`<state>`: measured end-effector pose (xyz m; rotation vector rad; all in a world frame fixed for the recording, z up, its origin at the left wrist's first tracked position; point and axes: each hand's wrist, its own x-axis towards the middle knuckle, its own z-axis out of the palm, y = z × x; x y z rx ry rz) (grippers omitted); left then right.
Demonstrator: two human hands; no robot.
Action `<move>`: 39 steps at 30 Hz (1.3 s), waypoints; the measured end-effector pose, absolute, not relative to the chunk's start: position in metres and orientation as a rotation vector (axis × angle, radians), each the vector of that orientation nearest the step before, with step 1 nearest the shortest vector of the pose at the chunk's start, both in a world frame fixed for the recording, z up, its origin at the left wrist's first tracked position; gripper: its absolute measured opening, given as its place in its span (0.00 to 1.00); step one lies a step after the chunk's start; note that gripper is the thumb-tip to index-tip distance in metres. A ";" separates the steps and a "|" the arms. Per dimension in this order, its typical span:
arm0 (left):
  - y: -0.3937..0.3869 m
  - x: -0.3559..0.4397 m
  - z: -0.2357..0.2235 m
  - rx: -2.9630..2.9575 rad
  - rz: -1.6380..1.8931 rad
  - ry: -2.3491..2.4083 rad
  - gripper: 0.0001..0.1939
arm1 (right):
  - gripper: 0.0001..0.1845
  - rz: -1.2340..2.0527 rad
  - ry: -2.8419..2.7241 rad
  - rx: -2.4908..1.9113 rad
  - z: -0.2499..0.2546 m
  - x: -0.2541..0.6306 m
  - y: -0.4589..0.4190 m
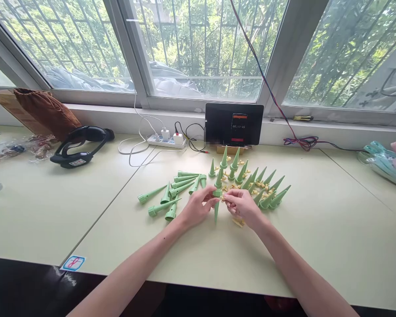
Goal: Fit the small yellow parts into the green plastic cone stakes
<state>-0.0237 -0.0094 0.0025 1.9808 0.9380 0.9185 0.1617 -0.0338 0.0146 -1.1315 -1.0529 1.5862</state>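
My left hand (196, 206) pinches a green cone-shaped spike (216, 210) by its wide top end, tip pointing down toward the table. My right hand (241, 206) is closed beside that top end, its fingertips pinching a small yellow piece (223, 198) against it. To the left lies a pile of green spikes (171, 191) on their sides. Behind my hands more green spikes (251, 178) stand upright or lean, with several small yellow pieces (260, 185) scattered among them. One yellow piece (238, 222) lies under my right wrist.
A dark tablet (234, 124) showing a timer stands at the window sill. A white power strip (166, 140) with cables lies left of it. A black headset (81, 145) and a brown bag (42, 111) sit far left. Pastel items (387, 165) lie at the right edge.
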 end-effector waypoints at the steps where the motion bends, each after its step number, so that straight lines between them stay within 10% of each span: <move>1: -0.009 -0.024 0.002 2.009 0.920 0.941 0.09 | 0.15 1.619 -1.028 -1.134 0.015 0.162 -0.034; 25: -0.002 -0.024 0.011 1.465 0.783 0.938 0.34 | 0.16 1.015 -1.365 -1.050 0.013 0.147 -0.041; 39: -0.005 -0.022 0.007 1.338 0.703 0.823 0.25 | 0.12 0.962 -1.464 -1.075 0.004 0.149 -0.039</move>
